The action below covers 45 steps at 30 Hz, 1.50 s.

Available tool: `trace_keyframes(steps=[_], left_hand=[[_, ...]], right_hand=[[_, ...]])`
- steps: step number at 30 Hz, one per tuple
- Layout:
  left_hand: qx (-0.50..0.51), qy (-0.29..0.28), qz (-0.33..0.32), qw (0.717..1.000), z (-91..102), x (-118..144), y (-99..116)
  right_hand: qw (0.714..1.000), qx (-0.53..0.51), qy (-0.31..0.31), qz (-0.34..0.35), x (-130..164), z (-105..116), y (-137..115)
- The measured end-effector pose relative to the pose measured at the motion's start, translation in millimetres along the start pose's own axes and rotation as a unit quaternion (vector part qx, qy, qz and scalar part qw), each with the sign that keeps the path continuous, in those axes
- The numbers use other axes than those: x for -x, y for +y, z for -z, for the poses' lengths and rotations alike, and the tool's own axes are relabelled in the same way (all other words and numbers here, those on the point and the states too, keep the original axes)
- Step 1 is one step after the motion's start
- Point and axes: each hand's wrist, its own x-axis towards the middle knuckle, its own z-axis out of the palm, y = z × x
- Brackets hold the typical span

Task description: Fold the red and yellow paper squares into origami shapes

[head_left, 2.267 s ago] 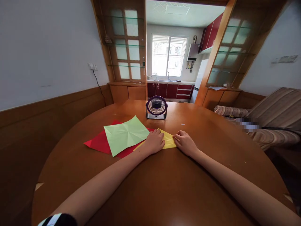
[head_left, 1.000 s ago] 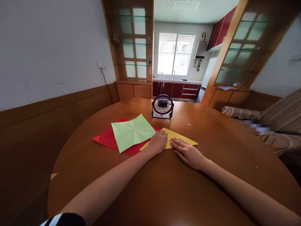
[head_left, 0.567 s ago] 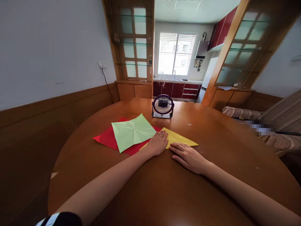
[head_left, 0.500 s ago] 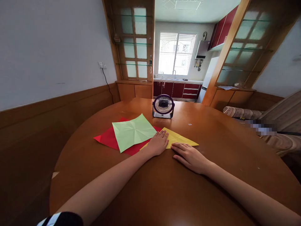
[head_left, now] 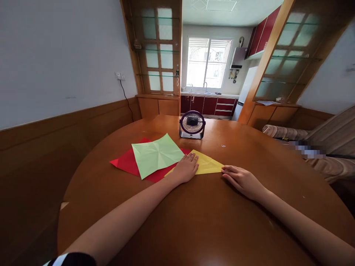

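Note:
A yellow sheet of paper (head_left: 208, 163), folded into a triangle, lies on the table with its long edge toward me. My left hand (head_left: 187, 168) rests flat on its left part, fingers extended, holding nothing. At the triangle's right corner is my right hand (head_left: 240, 180), its fingertips laid over the tip and hiding it; its fingers are stretched out, with the thumb lower down. A creased light green sheet (head_left: 159, 152) sits left of my left hand, its right corner close to the fingers. Beneath it a red sheet (head_left: 126, 162) sticks out on several sides.
A small dark desk fan (head_left: 192, 123) stands upright beyond the papers. The round wooden table (head_left: 177, 229) has a small whitish scrap (head_left: 223, 145) on it. A cloth-covered seat (head_left: 332, 166) is off to the right, and a panelled wall (head_left: 33, 162) runs along the left.
My right hand has slid right along the yellow paper's near edge, from near its middle to the right corner. My left hand has stayed in place.

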Motion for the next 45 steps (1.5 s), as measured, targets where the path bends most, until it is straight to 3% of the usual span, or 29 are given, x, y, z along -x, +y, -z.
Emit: trace_keyframes(steps=[10, 14, 17, 20, 31, 37, 45], left_hand=[[-0.027, 0.025, 0.003, 0.999, 11.3, 2.8, 6.8], [-0.057, 0.028, -0.079, 0.995, 11.9, 2.8, 35.8], [0.004, -0.002, -0.142, 0.99, 4.8, 2.9, 63.2], [0.052, -0.013, -0.161, 0.986, 0.4, 4.4, 75.9], [0.087, -0.035, -0.153, 0.984, 19.1, 36.1, 36.9], [0.113, -0.066, -0.115, 0.985, 36.2, 61.5, 21.3], [0.14, 0.026, 0.006, 0.99, 55.6, 69.2, 5.6]], right_hand=[[0.998, 0.011, 0.014, -0.056, 14.6, 9.9, 26.6], [0.998, 0.002, 0.017, -0.052, 12.5, 7.2, 27.1], [0.999, 0.003, 0.022, -0.045, 10.9, 6.3, 26.6], [0.999, -0.003, 0.029, -0.043, 10.9, 5.9, 27.3], [0.998, -0.006, 0.025, -0.049, 12.6, 5.9, 27.8], [0.999, -0.005, 0.02, -0.049, 13.4, 6.1, 27.4], [0.998, 0.018, 0.018, -0.05, 7.9, 5.3, 26.6]])
